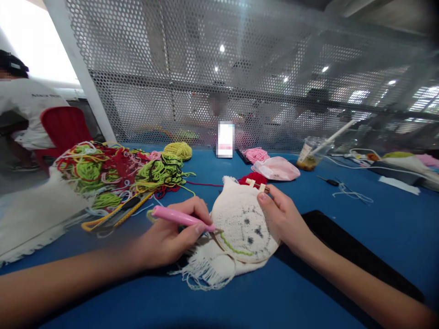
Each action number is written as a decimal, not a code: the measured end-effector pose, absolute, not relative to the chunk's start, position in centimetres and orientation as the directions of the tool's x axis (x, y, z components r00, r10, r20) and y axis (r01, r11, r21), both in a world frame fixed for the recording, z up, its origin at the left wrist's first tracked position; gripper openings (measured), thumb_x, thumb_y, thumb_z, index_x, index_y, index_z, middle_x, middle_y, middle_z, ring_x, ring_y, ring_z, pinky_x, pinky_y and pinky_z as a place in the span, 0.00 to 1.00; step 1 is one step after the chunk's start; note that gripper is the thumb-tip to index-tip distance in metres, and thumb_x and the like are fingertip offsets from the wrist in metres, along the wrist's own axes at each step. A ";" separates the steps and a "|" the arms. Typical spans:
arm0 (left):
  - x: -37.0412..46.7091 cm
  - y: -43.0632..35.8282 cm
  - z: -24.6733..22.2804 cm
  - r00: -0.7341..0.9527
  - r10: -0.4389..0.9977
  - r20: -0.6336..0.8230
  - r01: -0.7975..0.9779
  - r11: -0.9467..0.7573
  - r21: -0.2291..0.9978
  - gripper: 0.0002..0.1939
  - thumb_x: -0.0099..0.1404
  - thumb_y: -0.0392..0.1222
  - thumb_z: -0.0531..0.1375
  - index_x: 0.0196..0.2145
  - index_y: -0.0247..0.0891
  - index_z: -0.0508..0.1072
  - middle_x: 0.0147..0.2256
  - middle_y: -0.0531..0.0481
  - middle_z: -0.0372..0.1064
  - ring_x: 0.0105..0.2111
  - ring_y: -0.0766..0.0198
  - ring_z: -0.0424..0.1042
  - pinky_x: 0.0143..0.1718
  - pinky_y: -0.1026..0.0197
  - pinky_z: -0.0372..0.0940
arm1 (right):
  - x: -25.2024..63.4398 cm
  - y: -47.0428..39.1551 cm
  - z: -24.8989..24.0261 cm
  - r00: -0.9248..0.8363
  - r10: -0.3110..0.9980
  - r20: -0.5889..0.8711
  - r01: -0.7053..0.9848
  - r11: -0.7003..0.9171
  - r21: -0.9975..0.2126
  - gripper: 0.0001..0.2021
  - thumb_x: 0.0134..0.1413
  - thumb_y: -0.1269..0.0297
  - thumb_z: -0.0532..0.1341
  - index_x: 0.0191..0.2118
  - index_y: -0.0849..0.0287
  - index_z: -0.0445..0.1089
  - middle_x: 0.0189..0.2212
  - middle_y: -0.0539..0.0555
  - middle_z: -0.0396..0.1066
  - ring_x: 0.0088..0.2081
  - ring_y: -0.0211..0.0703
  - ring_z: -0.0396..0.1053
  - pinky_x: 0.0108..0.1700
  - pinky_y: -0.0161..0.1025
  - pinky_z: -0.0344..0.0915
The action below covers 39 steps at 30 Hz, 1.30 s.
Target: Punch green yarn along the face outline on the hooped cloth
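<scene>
My left hand (pixel 176 233) is closed around a pink punch needle (pixel 178 216), its metal tip touching the cloth near the left rim of the hoop. My right hand (pixel 283 212) grips the embroidery hoop (pixel 270 257) at its upper right, thumb beside the wooden screw clamp (pixel 257 185). White cloth (pixel 236 214) is stretched in the hoop, with a face-like pattern of dark marks drawn on it. A line of green yarn stitches (pixel 236 249) curves along its lower left. Loose cloth with a white fringe (pixel 206 269) hangs below the hoop.
Tangled yarn (pixel 92 169), a box cutter (pixel 132 205) and fringed cloth (pixel 41 214) lie left. Behind stand a lit phone (pixel 225 139) and a drink cup (pixel 307 155). A black case (pixel 356 256) lies right. A person (pixel 30 100) sits far left.
</scene>
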<state>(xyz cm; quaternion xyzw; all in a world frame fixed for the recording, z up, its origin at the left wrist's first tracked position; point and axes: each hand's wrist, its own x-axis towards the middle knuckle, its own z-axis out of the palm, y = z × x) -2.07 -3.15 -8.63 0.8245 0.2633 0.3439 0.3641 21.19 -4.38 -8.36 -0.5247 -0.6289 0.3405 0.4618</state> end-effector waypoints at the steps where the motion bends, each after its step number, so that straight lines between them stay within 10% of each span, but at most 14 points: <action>1: -2.2 -3.1 -8.9 0.606 0.691 0.394 0.161 -0.592 0.790 0.07 0.62 0.40 0.49 0.31 0.37 0.64 0.28 0.49 0.64 0.27 0.66 0.63 0.29 0.63 0.60 | 21.2 -4.4 -8.4 -0.023 0.974 0.223 0.347 0.217 -0.912 0.11 0.55 0.60 0.49 0.38 0.60 0.63 0.32 0.53 0.68 0.34 0.43 0.66 0.34 0.38 0.61; 8: -2.3 -3.4 -9.3 0.538 0.723 0.434 0.085 -0.559 0.825 0.13 0.62 0.49 0.48 0.30 0.37 0.63 0.27 0.49 0.62 0.26 0.65 0.62 0.27 0.63 0.59 | 21.3 -4.2 -8.8 0.001 0.967 0.255 0.395 0.234 -0.889 0.12 0.55 0.59 0.49 0.38 0.60 0.64 0.29 0.52 0.67 0.28 0.39 0.63 0.29 0.35 0.59; 30: -0.9 -3.4 -8.3 0.771 0.565 0.295 0.300 -0.730 0.614 0.08 0.60 0.34 0.50 0.37 0.36 0.66 0.32 0.50 0.65 0.31 0.67 0.64 0.32 0.65 0.59 | 21.1 -4.5 -9.1 -0.009 0.957 0.289 0.345 0.274 -0.898 0.10 0.57 0.59 0.48 0.33 0.59 0.60 0.27 0.50 0.64 0.28 0.37 0.60 0.29 0.34 0.57; 39: -2.1 -3.4 -8.9 0.654 0.635 0.412 0.153 -0.645 0.749 0.07 0.63 0.38 0.48 0.34 0.36 0.64 0.30 0.50 0.62 0.29 0.67 0.62 0.30 0.64 0.58 | 21.5 -4.0 -9.9 0.023 0.949 0.314 0.406 0.279 -0.870 0.11 0.57 0.59 0.48 0.30 0.60 0.60 0.23 0.48 0.59 0.25 0.35 0.54 0.26 0.33 0.53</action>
